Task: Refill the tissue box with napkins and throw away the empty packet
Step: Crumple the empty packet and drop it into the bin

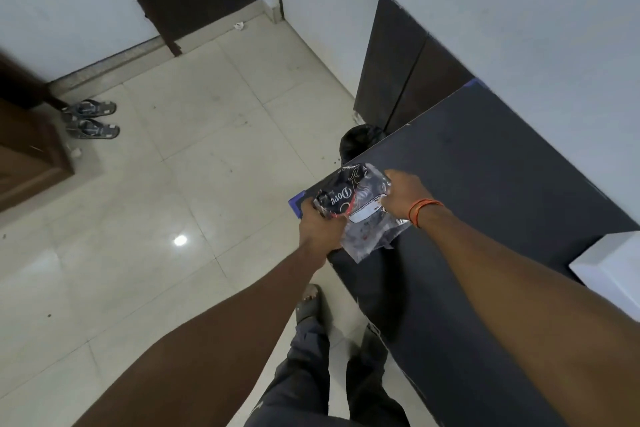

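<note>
An empty clear plastic packet (363,215) with dark printing and the word "Dove" is crumpled between both hands, over the near corner of a dark counter (478,184). My left hand (320,227) grips its left end. Its right end is gripped by my right hand (403,194), which has an orange thread around the wrist. Past the counter's corner, on the floor, stands a bin lined with a black bag (358,144), partly hidden by the counter. A white box (609,267) sits on the counter at the right edge; I cannot tell whether it is the tissue box.
The pale tiled floor (194,191) spreads to the left. A pair of grey sandals (91,120) lies near a brown door at the left. Dark cabinet doors (405,80) stand beyond the counter. A scrap of white paper (239,25) lies by the far doorway. My legs and feet are below.
</note>
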